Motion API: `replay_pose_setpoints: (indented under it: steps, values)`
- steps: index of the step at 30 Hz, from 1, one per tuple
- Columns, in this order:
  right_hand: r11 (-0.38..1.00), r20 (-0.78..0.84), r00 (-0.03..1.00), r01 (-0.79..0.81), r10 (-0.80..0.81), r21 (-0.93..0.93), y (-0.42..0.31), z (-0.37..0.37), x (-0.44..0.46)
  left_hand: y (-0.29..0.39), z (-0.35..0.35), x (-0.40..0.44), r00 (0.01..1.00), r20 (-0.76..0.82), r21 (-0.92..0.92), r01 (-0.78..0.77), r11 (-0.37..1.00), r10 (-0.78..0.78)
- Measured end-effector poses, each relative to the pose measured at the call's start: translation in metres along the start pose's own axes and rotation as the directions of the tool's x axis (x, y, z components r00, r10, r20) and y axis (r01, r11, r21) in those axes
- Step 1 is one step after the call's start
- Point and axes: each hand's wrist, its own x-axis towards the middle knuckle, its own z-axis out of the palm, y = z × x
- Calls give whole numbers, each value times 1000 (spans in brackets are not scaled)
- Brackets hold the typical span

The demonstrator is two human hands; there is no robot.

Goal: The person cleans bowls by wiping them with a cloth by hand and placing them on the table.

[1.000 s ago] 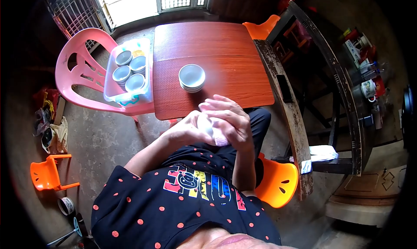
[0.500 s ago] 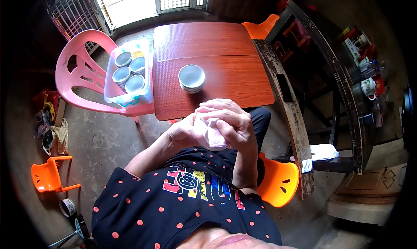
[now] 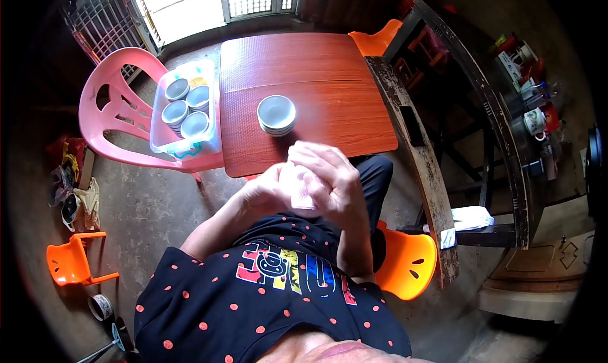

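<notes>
Above the table's near edge, my hands are held together around a pale pink cloth point(image 3: 304, 196). My right hand point(image 3: 334, 181) is closed on the cloth, its fingers bent over the top. From the other side my left hand point(image 3: 271, 187) closes in, its fingers mostly hidden; whether a bowl lies inside the cloth I cannot tell. Just beyond my hands, a short stack of small grey-white bowls point(image 3: 277, 113) stands on the reddish-brown table point(image 3: 342, 94). A clear plastic bin point(image 3: 163, 132) at the left holds several more stacks of such bowls.
The bin rests on a pink plastic chair point(image 3: 95, 119) against the table's left side. A worn wooden bench point(image 3: 415, 167) runs along the right. Orange chairs stand at the near right point(image 3: 408, 265), far right point(image 3: 380, 40) and lower left point(image 3: 68, 262). Bags point(image 3: 82, 198) lie at the left.
My hands stay together on the cloth; my right hand has turned slightly and the cloth's visible end has shifted a little up and left. The bowls on the table have not moved.
</notes>
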Motion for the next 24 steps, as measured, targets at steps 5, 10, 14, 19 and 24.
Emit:
replay_pose_setpoints:
  steps: [5, 10, 14, 19, 24]
  values:
    - [940, -106, 994, 21, 16, 341, 47, 19, -11, 0, 9, 0, 994, -77, 144, -69, 987, 81]
    - [-139, -9, 780, 123, 626, 983, 74, 81, -49, -21, -5, 7, 941, -141, 815, -65, 576, 306]
    - [129, 113, 792, -234, 599, 964, 94, 48, -44, 3, 21, 9, 981, -190, 676, 101, 730, 39]
    - [506, 167, 853, -439, 494, 743, 66, 22, -27, 7, -5, 11, 989, -140, 126, 69, 990, -51]
    - [-159, -104, 657, 328, 746, 931, 63, 86, -47, 0, 3, 12, 984, -135, 621, -8, 784, 117]
